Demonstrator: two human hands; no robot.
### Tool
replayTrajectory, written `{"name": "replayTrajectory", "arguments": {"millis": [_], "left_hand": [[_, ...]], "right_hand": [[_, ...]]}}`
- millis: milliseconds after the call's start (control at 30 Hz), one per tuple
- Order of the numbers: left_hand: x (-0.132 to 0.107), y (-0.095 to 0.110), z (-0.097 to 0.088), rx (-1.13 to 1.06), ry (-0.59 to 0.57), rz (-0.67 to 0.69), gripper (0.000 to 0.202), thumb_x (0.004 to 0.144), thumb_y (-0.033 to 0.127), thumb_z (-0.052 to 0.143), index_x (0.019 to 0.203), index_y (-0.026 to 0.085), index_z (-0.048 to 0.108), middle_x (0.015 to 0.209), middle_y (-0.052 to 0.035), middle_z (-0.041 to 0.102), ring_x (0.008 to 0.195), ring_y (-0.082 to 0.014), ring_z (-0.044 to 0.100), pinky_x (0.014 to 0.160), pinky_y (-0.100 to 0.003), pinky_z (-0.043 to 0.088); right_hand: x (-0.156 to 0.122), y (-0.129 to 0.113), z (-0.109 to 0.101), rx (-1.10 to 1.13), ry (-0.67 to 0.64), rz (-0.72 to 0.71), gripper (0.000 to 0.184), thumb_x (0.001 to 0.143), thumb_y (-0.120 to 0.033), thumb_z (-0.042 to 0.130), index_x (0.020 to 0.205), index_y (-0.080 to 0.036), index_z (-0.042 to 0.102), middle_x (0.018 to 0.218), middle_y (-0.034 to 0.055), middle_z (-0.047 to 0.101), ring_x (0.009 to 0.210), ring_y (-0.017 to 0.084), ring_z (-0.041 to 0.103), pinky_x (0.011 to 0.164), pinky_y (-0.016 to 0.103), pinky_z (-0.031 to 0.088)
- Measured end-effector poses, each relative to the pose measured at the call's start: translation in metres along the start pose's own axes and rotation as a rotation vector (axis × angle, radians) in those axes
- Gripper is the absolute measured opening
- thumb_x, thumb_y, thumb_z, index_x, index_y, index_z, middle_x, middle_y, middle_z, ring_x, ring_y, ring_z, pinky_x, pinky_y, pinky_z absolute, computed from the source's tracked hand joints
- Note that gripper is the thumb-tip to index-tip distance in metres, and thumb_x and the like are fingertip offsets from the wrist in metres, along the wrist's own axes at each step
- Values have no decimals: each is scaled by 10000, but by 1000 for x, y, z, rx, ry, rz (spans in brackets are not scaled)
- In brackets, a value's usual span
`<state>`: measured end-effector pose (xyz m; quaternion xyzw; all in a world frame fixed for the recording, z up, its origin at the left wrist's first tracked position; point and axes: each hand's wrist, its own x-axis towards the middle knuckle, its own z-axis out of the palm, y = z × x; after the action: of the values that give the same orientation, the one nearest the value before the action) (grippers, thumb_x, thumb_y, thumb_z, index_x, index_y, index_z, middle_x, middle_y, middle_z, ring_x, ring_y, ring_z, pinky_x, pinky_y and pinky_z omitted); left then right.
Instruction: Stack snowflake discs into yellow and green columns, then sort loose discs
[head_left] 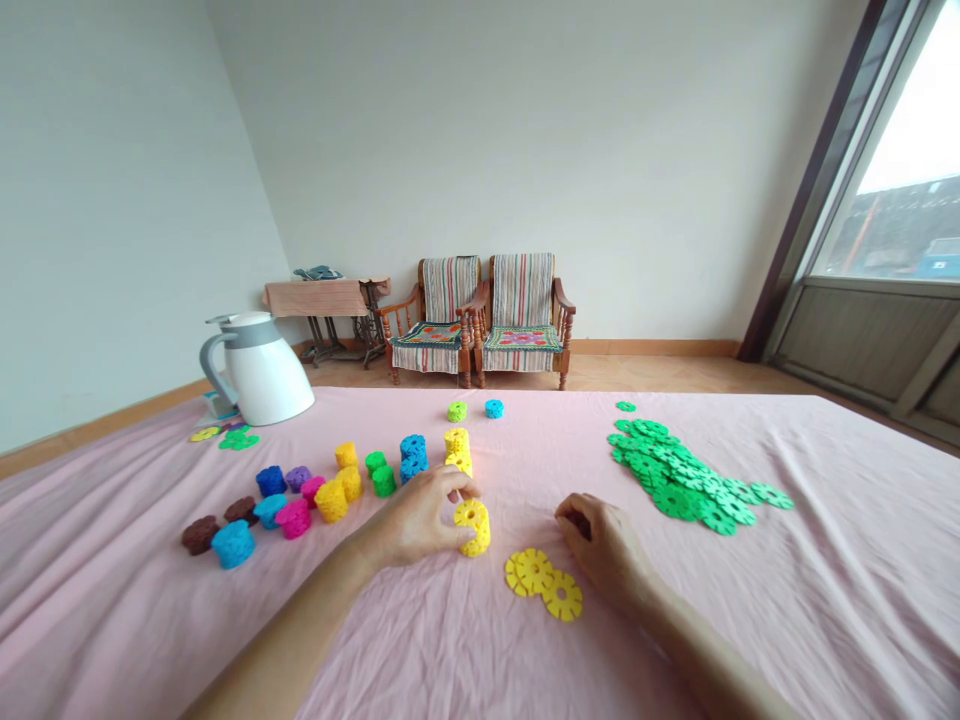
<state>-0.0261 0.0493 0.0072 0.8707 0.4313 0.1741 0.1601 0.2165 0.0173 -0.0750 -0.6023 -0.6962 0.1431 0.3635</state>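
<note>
My left hand (424, 515) grips a short stack of yellow snowflake discs (474, 527) standing on the pink tablecloth (420, 640). My right hand (604, 548) rests curled on the cloth to the right, its fingers closed; whether they hold anything is hidden. A few loose yellow discs (541, 580) lie flat between and just in front of the two hands. Another yellow stack (457, 450) stands behind my left hand.
Stacks in blue, green, yellow, purple, pink and brown (300, 495) stand in rows at the left. A pile of loose green discs (679, 478) lies at the right. A white kettle (259, 378) stands far left. Two armchairs (480, 318) are beyond the table.
</note>
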Motion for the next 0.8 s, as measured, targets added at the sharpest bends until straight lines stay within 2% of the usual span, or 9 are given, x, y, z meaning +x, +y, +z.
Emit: {"name": "replayTrajectory", "arguments": {"millis": [200,300,367,467,600,667,800], "left_hand": [[0,0,-2,-12,9,-4,330,617,198,657,945,219,634,905,-2,617,844,-178,561,734,-267,419],[-3,9,-5,-16,83,23,325,639,201,670,962,215,633,964,-20,619,931,-200,548,806,-294,414],[-7,21,-4,-42,82,71,251,676,203,663,926,210,639,948,-20,623,915,-192,553,804,-288,415],[-12,42,7,-75,-50,151,201,720,189,638,920,215,639,885,-8,619,786,-160,572,742,-268,432],[-17,64,30,-13,-135,144,279,714,204,645,990,217,606,1005,-42,574,858,-191,577,767,-286,442],[-17,68,40,15,-147,117,307,719,181,614,1022,211,570,1044,-54,551,885,-204,581,755,-292,449],[-14,68,51,84,-175,100,296,713,124,544,1001,190,542,995,-63,564,871,-224,585,715,-307,453]], "right_hand": [[1,1,0,0,1,6,155,737,-191,445,709,-192,598,659,16,604,596,137,532,563,238,355],[1,3,2,2,2,5,156,739,-188,442,701,-191,592,652,14,597,583,133,523,554,235,350],[1,3,2,-3,1,4,157,740,-185,441,705,-191,594,655,14,594,582,132,519,555,235,350],[0,1,0,-13,-3,5,154,736,-179,447,710,-191,599,662,16,598,593,133,520,572,236,358],[0,-1,-1,-4,6,0,154,730,-169,449,703,-189,598,667,17,606,606,135,523,574,236,360],[0,-1,-1,1,8,0,155,731,-169,445,700,-189,595,672,17,608,606,135,525,566,234,357],[-1,0,0,-2,14,-10,161,736,-169,437,709,-191,594,669,16,605,599,133,528,571,234,361]]}}
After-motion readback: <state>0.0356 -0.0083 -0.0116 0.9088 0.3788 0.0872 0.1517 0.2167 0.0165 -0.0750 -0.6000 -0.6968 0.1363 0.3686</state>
